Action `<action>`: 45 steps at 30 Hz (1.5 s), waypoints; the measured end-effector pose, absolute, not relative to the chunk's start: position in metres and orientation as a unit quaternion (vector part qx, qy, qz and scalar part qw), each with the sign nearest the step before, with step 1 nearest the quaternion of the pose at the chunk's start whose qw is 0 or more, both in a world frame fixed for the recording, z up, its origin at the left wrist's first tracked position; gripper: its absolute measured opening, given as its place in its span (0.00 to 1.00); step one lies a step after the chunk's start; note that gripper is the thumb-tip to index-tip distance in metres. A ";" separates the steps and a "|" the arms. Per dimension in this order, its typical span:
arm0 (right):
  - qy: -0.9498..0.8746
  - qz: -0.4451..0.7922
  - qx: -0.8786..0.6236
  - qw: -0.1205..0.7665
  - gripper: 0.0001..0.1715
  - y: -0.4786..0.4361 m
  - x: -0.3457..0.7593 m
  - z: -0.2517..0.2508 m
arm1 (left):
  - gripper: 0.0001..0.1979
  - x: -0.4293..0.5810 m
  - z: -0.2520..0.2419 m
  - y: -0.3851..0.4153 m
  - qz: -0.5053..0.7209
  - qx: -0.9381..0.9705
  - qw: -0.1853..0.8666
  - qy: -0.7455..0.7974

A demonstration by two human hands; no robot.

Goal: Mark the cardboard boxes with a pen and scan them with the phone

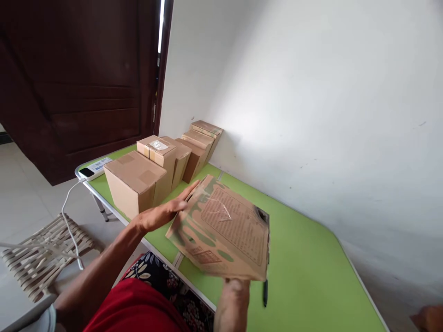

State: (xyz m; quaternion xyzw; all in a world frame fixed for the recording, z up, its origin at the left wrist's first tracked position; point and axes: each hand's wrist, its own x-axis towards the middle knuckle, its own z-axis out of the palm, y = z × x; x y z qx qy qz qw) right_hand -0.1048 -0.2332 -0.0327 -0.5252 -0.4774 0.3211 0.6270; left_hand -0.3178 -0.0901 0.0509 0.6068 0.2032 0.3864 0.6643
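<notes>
A flat cardboard box (235, 221) with green print and a block of small text is held up, tilted, above the green table. A strip of clear tape shines on its upper face, and one corner has a dark hole. My left hand (173, 207) grips its left side, fingers partly hidden behind it. At the near edge my right hand (235, 299) holds the box from below; most of its fingers are out of sight under the cardboard. A thin black stick-like thing (265, 293) shows below the box's right corner; whether it is held or lies on the table I cannot tell.
Several cardboard boxes stand in a row along the left of the green table (311, 258), the nearest a large box (134, 180). A white power strip (98, 167) with a cable sits at the left corner. A woven stool (48, 253) is on the floor; a white wall borders the table.
</notes>
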 end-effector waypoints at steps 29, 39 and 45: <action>-0.556 0.161 -0.517 0.631 0.20 -0.153 -0.061 0.105 | 0.32 -0.285 0.029 -0.181 0.564 0.679 0.217 0.417; -0.629 0.108 -0.524 0.564 0.17 -0.144 -0.068 0.111 | 0.32 -0.268 0.017 -0.167 0.484 0.652 0.386 0.438; -0.586 0.154 -0.537 0.587 0.20 -0.136 -0.058 0.109 | 0.33 -0.259 0.021 -0.131 0.469 0.603 0.459 0.453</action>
